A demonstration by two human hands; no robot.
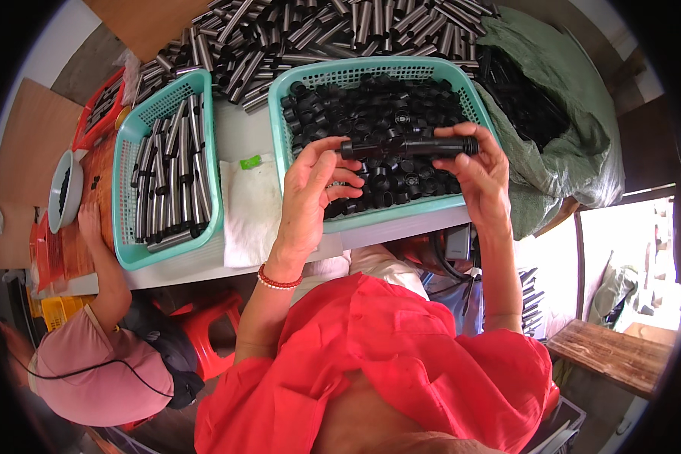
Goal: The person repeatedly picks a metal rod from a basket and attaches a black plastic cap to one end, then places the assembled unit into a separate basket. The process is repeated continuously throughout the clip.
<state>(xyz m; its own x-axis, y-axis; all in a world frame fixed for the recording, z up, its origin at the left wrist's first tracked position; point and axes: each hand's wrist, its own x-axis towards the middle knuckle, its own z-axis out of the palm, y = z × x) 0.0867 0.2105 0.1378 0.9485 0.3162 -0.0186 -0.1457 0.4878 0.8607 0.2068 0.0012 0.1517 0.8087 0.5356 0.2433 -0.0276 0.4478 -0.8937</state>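
Above the near edge of the teal basket (pixel 280 144) at the centre of the view, both hands hold one black tube (pixel 408 147) level between them. The left hand (pixel 310 189) pinches the tube's left end with thumb and forefinger, its other fingers curled below; the right hand (pixel 480 170) is wrapped around the right end, thumb on top. The two hands are apart, each clamped on its own end of the tube.

The basket under them is full of small black caps (pixel 378 113). At nine o'clock from the hands stands a second teal basket (pixel 125 144), holding grey metal tubes (pixel 170 174) laid lengthwise. Between the two baskets lies a white cloth (pixel 250 212) with a small green piece (pixel 250 161) at its top edge.

At twelve o'clock a loose heap of metal tubes (pixel 318 26) covers the table — it runs across the back. At two o'clock a green sack (pixel 567 129) lies open with more black parts inside.

At eight o'clock another person in a pink top (pixel 91 363) rests a hand (pixel 91 223) on the table beside a white bowl (pixel 57 197).
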